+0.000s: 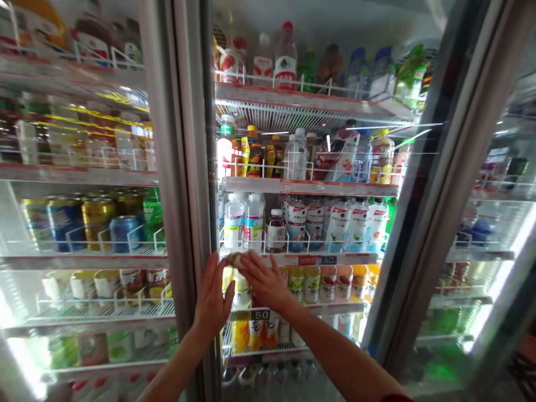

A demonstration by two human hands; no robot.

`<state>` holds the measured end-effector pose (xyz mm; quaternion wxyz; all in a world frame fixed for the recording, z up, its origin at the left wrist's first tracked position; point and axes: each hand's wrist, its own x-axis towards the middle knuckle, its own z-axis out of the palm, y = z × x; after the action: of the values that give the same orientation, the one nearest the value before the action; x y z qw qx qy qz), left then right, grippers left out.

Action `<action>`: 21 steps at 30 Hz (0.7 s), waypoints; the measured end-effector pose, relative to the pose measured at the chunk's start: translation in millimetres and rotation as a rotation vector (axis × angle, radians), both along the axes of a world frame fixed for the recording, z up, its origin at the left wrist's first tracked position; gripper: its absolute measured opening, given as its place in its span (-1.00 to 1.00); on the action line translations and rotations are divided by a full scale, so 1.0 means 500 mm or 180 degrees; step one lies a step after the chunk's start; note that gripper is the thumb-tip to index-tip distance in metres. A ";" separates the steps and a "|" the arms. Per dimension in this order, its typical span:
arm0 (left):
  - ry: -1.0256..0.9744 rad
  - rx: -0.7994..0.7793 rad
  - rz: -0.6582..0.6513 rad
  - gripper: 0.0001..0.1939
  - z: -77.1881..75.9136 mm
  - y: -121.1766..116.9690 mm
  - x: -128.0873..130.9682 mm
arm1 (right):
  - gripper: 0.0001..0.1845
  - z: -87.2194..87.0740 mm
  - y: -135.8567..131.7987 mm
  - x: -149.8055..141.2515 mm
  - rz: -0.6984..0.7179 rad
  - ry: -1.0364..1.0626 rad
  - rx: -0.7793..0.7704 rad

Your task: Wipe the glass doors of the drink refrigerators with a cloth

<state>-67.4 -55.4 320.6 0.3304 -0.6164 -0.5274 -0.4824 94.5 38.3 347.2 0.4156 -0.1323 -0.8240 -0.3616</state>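
Note:
In the head view my left hand (211, 293) is open, its fingers pointing up and thumb apart, beside the metal edge of the fridge door (193, 167). My right hand (262, 281) reaches up and left across the glass. Under its fingertips is a crumpled whitish-brown cloth (234, 259), pressed flat to the glass; most of it is hidden by the fingers. Both hands are close together, at the height of a shelf strip with price tags (329, 260). Behind the glass near them stand clear bottles with blue-and-white labels (253, 222) and a small dark bottle (276, 230).
Several shelves of drinks fill the cooler behind the glass, with bottles on the upper shelf (286, 58). To the left, another glass door shows cans (98, 220). A dark-edged metal door frame (427, 223) slants along the right, with more shelves beyond it.

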 end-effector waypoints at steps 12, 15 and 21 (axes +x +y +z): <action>0.0319 0.0150 -0.0177 -0.32 0.024 0.077 0.096 | -0.45 -0.010 0.049 0.165 -0.0793 0.1452 -0.0471; 0.0392 0.0118 -0.0140 -0.32 0.025 0.095 0.120 | -0.43 -0.011 0.075 0.238 -0.1355 0.2639 -0.0700; 0.0424 0.0233 0.0048 -0.30 0.023 0.132 0.197 | -0.36 -0.061 0.087 0.310 -0.1075 0.1384 -0.0546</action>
<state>31.0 10.7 332.3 0.3907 -0.6307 -0.4909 -0.4567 249.6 81.8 316.7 0.5038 -0.3767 -0.7095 -0.3178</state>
